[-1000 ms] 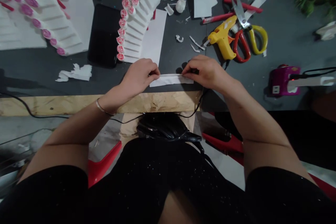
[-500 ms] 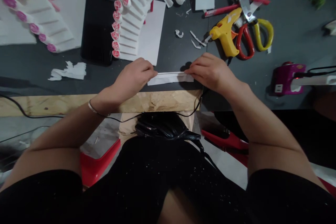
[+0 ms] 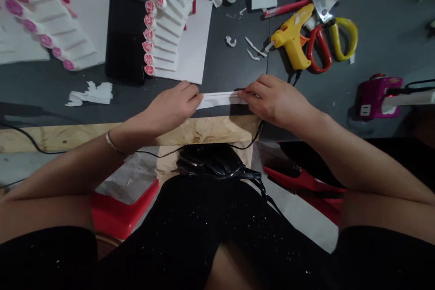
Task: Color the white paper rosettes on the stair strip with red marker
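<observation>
A narrow white paper strip (image 3: 220, 99) lies across the dark table near its wooden front edge (image 3: 204, 130). My left hand (image 3: 173, 104) pinches the strip's left end with closed fingers. My right hand (image 3: 272, 97) pinches the right end the same way. The strip looks folded lengthwise and is stretched between both hands.
Behind the hands lie a yellow glue gun (image 3: 290, 41), red-and-yellow scissors (image 3: 326, 31), a black phone (image 3: 125, 38), fanned white paper pieces with pink rolled tips (image 3: 159, 27), paper scraps (image 3: 90, 94), and a purple power strip (image 3: 377, 95) at the right.
Both hands keep hold of the strip, which now looks narrower, its lower edge folded up. My elbows have spread outward and the camera has shifted slightly.
</observation>
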Demonstrator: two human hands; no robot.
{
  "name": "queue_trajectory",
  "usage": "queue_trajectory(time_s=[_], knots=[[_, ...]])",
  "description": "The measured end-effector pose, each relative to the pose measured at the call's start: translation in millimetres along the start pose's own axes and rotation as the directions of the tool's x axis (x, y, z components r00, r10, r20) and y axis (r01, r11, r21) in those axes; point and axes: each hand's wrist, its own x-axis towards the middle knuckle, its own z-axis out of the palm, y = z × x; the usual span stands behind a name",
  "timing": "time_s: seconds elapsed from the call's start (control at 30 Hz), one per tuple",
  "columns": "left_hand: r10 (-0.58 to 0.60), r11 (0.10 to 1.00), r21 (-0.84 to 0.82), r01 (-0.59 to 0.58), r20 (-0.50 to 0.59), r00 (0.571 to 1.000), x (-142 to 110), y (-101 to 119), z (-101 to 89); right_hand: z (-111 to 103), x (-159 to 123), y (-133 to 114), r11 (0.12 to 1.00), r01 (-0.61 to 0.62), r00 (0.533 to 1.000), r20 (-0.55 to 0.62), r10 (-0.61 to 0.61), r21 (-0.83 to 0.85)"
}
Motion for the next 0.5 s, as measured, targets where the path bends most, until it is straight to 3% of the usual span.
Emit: queue_trajectory(time_s=[0.27, 0.4, 0.5], knots=[[-0.18, 0.975, -0.14, 0.171, -0.055, 0.982, 25, -9, 1.0, -9, 18, 16, 0.999, 0.003, 1.0, -0.026, -0.002, 0.041], [-0.235, 0.955, -0.188, 0.23, -0.004, 0.972, 31, -11, -2.1, 2, 26, 33, 0.993, -0.016, 0.995, -0.091, 0.026, 0.115], [-0.266, 0.948, -0.175, 0.267, 0.031, 0.963, 32, -7, -6.4, 10, 32, 37, 0.992, -0.06, 0.997, -0.034, 0.064, 0.109]])
